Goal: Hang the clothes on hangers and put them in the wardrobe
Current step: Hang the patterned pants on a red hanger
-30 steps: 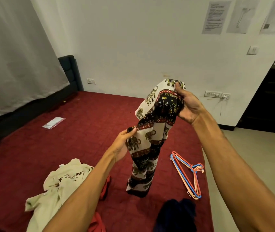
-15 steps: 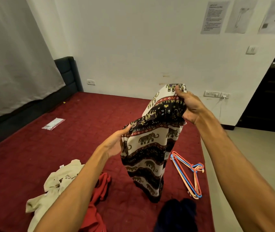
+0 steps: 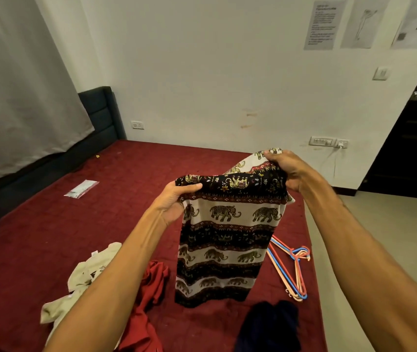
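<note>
I hold up a black-and-white elephant-print garment (image 3: 224, 240) above the red bed (image 3: 100, 199). My left hand (image 3: 174, 199) grips its top left edge, thumb over the dark band. My right hand (image 3: 285, 168) grips the top right corner, a little higher and farther away. The cloth hangs spread flat between them, its lower hem just above the bedcover. A bundle of plastic hangers (image 3: 292, 269), red, blue and pale, lies on the bed to the right of the garment. No wardrobe is in view.
On the bed near me lie a cream shirt (image 3: 85, 275), a red garment (image 3: 149, 295) and a dark blue garment (image 3: 271, 326). A clear plastic packet (image 3: 81, 189) lies at the left. A dark door (image 3: 410, 138) stands at the right, tiled floor beside the bed.
My left hand has risen and moved left to the garment's top edge, and the bunched cloth has spread out flat between both hands. My right hand keeps its grip.
</note>
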